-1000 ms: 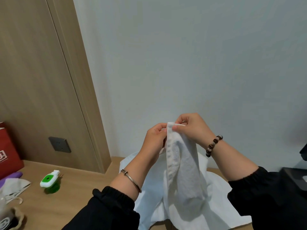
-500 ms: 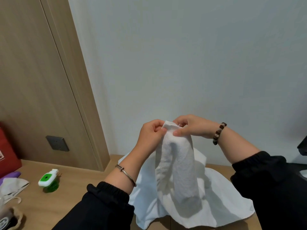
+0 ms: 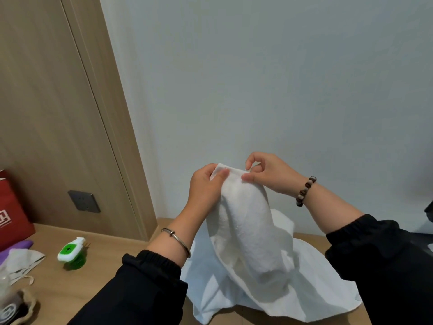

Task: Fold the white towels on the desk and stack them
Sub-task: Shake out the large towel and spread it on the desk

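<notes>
We seem early on: our left hand (image 3: 206,184) and right hand (image 3: 269,172) pinch the top edge of a towel (image 3: 246,226) hanging unfolded above the desk (image 3: 105,266), where more white cloth (image 3: 316,289) lies crumpled, nothing stacked.

white towel (image 3: 246,221), black sleeves (image 3: 145,285), wooden desk (image 3: 51,292)

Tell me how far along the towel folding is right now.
No folded stack shows yet. In hand: the left hand and right hand pinch the top edge of a raised white towel. Left: folding it, plus the rumpled towel on the desk, then stacking.
</notes>
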`<state>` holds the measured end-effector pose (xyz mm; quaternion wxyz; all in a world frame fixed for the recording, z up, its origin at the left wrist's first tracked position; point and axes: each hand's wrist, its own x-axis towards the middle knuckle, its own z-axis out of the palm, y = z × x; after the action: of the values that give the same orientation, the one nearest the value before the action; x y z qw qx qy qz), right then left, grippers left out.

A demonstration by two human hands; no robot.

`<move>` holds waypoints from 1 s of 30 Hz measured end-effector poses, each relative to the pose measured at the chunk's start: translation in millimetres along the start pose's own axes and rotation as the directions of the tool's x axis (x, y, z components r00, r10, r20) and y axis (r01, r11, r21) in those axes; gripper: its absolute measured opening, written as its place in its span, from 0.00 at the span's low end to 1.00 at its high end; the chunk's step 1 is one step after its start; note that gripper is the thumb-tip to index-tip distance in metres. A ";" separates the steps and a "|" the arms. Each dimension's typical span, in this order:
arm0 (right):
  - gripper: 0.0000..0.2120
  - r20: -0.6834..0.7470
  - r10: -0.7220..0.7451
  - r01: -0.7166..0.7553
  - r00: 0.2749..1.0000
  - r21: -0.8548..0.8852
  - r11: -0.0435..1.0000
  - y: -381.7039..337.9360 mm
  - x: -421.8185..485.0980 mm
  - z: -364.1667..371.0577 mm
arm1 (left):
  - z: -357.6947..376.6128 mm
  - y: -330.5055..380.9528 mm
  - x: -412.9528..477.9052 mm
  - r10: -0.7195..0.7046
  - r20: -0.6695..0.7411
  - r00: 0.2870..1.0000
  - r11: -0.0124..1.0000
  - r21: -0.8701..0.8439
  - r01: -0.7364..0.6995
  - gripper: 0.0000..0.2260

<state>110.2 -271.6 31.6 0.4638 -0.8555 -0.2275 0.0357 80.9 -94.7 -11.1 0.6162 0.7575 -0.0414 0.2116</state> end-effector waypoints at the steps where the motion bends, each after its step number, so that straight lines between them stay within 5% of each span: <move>1: 0.06 0.036 -0.005 0.004 0.999 0.045 0.999 2.8 -1.1 -0.4 | -1.6 -1.7 0.5 0.009 -0.024 1.000 1.000 0.012 -0.009 0.13; 8: 0.08 0.080 -0.033 0.012 0.996 0.250 0.968 18.2 -3.4 -3.7 | -2.8 -6.8 0.9 0.046 -0.052 0.998 0.997 0.065 -0.042 0.11; 12: 0.06 0.186 -0.026 -0.014 0.982 0.209 0.978 21.4 -4.6 -1.8 | -3.8 -6.5 1.2 0.044 -0.034 0.998 0.998 0.044 -0.042 0.12; 18: 0.03 0.351 0.105 -0.054 0.930 -0.153 0.987 28.1 -6.6 -3.6 | -4.6 -10.1 -1.3 0.042 0.003 0.999 0.997 0.062 -0.042 0.12; 24: 0.13 0.477 0.141 -0.101 0.868 -0.107 0.989 43.1 -14.0 -6.7 | -14.7 -14.5 0.3 0.049 -0.017 0.999 0.995 0.085 -0.047 0.15; 30: 0.05 0.545 0.292 -0.031 0.786 -0.437 0.899 59.3 -12.4 6.7 | -16.6 -17.4 -2.2 0.048 0.034 0.998 0.992 0.116 -0.052 0.13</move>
<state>118.5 -299.2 -22.1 0.1759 -0.8934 -0.2886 0.2961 80.0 -75.3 -25.3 0.5648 0.7941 -0.0575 0.2171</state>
